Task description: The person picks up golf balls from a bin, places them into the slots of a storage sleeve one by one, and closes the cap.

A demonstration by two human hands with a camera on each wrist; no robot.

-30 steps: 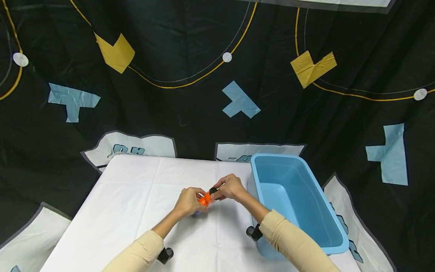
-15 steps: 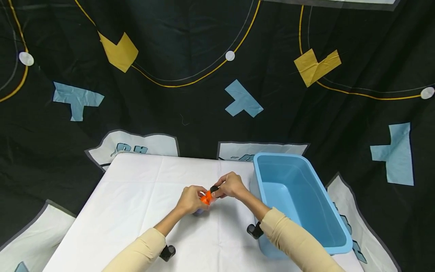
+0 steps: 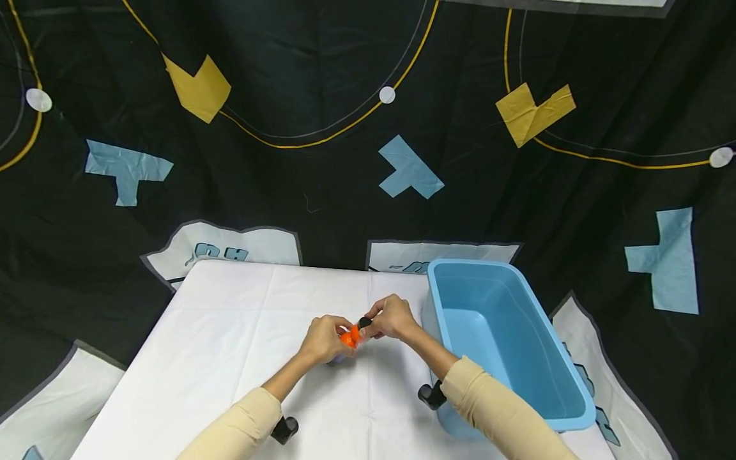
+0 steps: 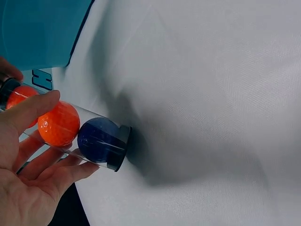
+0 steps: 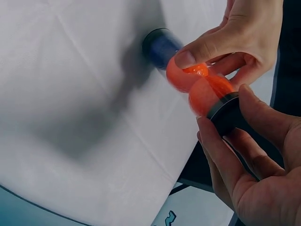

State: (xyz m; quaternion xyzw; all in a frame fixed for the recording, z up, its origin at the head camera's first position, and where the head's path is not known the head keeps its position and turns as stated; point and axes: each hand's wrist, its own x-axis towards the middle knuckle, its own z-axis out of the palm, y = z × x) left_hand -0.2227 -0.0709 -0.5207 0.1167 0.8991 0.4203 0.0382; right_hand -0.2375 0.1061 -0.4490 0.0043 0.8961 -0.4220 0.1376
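1. Black printed cloth with yellow lines and blue shapes hangs behind a white cloth-covered table (image 3: pixel 218 345); both hands work over the middle of it.
2. Furthest left is the person's left hand (image 3: pixel 323 340), its thumb and fingers curled round the body of a clear plastic tube with black end caps (image 4: pixel 89 141), which is held between the two hands just above the tabletop.
3. Inside the tube, a dark blue ball (image 4: pixel 98 140) sits at the end nearest the table, beyond the left hand's fingertips. An orange dimpled ball (image 4: pixel 59 123) lies under the left thumb, and a second orange ball (image 5: pixel 207 96) follows toward the right hand.
4. The right hand (image 3: pixel 391 317) pinches the black cap (image 5: pixel 228 115) at the tube's upper end between thumb and fingers. I cannot tell whether the cap is seated or loose.
5. Just right of the right hand stands a light blue plastic bin (image 3: pixel 566 409); nothing shows inside it.
6. To my eye the tube is light and stiff but smooth, so it could slip or roll. The balls look hard and may slide lengthwise if it tips. The surest hold seems to be round the middle of the body, with a second grip on the cap.
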